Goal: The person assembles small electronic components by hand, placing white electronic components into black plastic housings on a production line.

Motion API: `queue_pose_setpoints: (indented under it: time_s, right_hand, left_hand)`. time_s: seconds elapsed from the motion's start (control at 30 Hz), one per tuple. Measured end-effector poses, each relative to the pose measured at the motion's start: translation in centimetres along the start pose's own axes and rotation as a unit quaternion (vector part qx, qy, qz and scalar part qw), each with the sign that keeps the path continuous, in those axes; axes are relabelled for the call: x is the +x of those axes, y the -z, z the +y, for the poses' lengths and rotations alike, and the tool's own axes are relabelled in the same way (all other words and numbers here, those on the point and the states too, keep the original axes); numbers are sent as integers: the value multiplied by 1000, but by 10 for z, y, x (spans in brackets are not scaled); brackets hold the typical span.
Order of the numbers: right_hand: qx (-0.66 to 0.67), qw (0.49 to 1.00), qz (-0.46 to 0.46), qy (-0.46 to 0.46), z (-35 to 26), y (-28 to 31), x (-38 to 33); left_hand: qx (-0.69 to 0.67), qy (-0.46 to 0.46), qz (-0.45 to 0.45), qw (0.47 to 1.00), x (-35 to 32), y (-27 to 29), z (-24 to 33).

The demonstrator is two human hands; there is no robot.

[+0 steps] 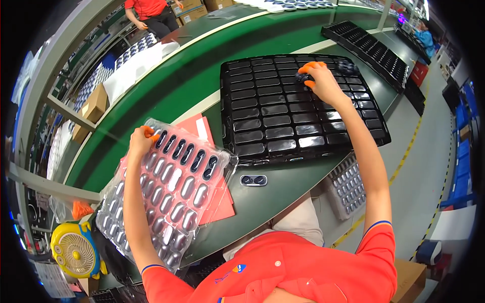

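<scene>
My right hand (323,85), with orange finger covers, reaches over a large black tray (228,121) of rounded rectangular pockets. Its thumb and fingers are closed round a small dark glossy part (303,77). Another dark part (347,67) sits in the tray's far right corner. My left hand (141,142), also in orange finger covers, is curled at the far left corner of a clear plastic blister tray (164,169). What its fingertips grip is hidden. Beside them, dark oval parts (179,149) fill the tray's far row; the other pockets hold none.
A single oval piece with two dark rounds (253,180) lies on the dark green table near its edge. Pink sheets (217,202) lie under the clear tray. Beyond runs a green conveyor (202,76). A yellow fan (76,252) stands at left. Two other people are farther off.
</scene>
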State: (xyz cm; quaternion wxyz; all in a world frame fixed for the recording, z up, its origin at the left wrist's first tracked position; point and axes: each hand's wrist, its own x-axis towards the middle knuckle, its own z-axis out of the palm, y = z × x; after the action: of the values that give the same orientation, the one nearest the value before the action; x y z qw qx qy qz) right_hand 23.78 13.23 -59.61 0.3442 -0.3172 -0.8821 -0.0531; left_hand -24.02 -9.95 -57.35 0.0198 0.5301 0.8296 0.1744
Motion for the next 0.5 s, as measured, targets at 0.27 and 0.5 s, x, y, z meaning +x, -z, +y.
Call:
queue_pose_setpoints:
  time_s: [0.27,0.5]
  right_hand:
    - [12,996,-84,32,-8,6,7]
    - [95,979,-154,-98,-24,14,10]
  left_hand:
    - [101,-54,152,982,-19,24,29]
    - [-505,-115,-209,830,-52,36,143]
